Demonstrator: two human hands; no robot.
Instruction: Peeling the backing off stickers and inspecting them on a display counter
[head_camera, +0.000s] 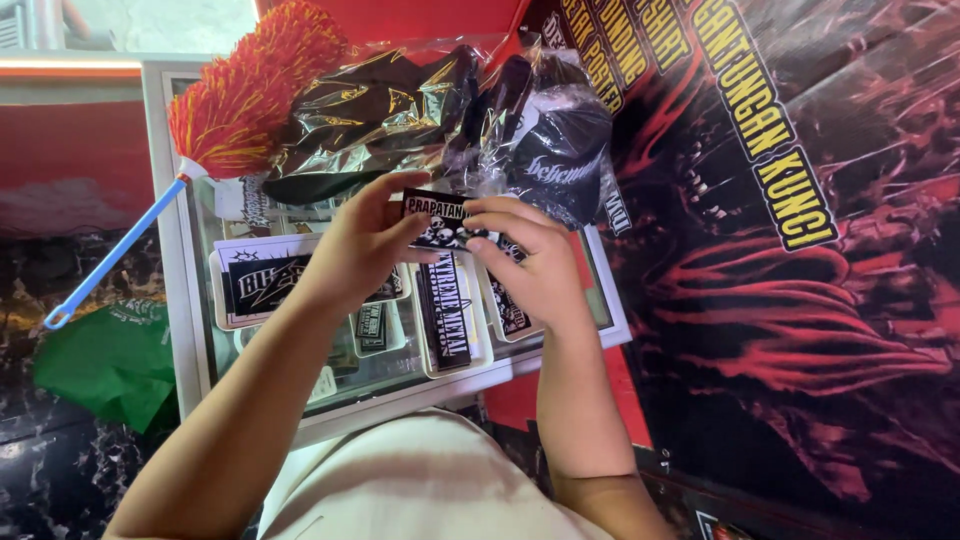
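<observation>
Both of our hands met over a glass-topped desk (200, 380), pinching one small black sticker (436, 222) with white lettering and a skull. Our left hand (362, 245) took the sticker's left end, thumb raised along its top edge and fingers curled beneath. Our right hand (530, 262) took the right end, its fingers (500, 212) laid flat across the face and pressed together, so that the sticker sat stretched between the two grips, lifted above the glass.

Directly below the grip, under the glass, lay more black-and-white stickers in white trays (448, 318), one long and upright beneath the held piece, another part hidden by our right wrist. Left of the grip, a wider black sticker (262, 282) rested in its own tray.

Just above the grip, touching the far edge of the desk, a heap of black caps in shiny clear bags (400, 105) was piled. Further up and left of it, an orange and red feather duster (245, 95) leaned over the desk corner, its blue handle (115, 255) slanting down to the left. Far below and left, a green plastic bag (110, 360) lay on the dark marbled floor (50, 470). To the right of the grip, a large black and red banner (800, 300) with yellow lettering filled the wall.
</observation>
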